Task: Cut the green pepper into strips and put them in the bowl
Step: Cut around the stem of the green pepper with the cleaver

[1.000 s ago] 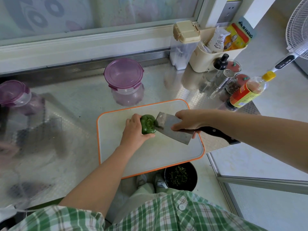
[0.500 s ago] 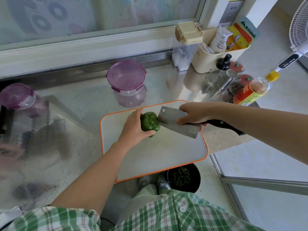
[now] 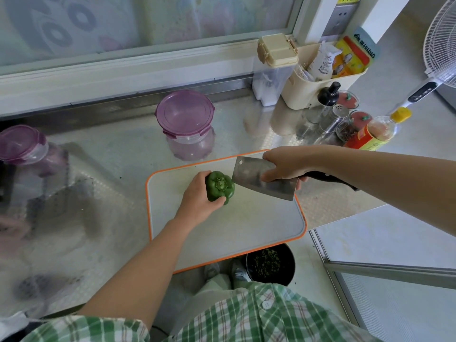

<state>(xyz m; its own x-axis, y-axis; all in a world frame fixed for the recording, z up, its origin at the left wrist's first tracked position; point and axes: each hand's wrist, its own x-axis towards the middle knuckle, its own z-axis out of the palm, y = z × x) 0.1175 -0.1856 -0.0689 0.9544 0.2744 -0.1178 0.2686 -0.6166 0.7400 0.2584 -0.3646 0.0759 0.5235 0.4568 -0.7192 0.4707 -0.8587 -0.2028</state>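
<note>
On the orange-rimmed cutting board [image 3: 246, 225], head view: the green pepper [image 3: 219, 187] sits whole, stem end up, on the far half. The left hand [image 3: 197, 196] grips it from the left, fingers [image 3: 201, 176] curled round the far side and thumb pressed on the near side. The right hand [image 3: 283, 166] holds the cleaver [image 3: 256, 178] where blade meets black handle, fingers wrapped round it. The blade's front edge stands just beside the pepper; contact cannot be confirmed. The board lies on the steel bench [image 3: 118, 169].
</note>
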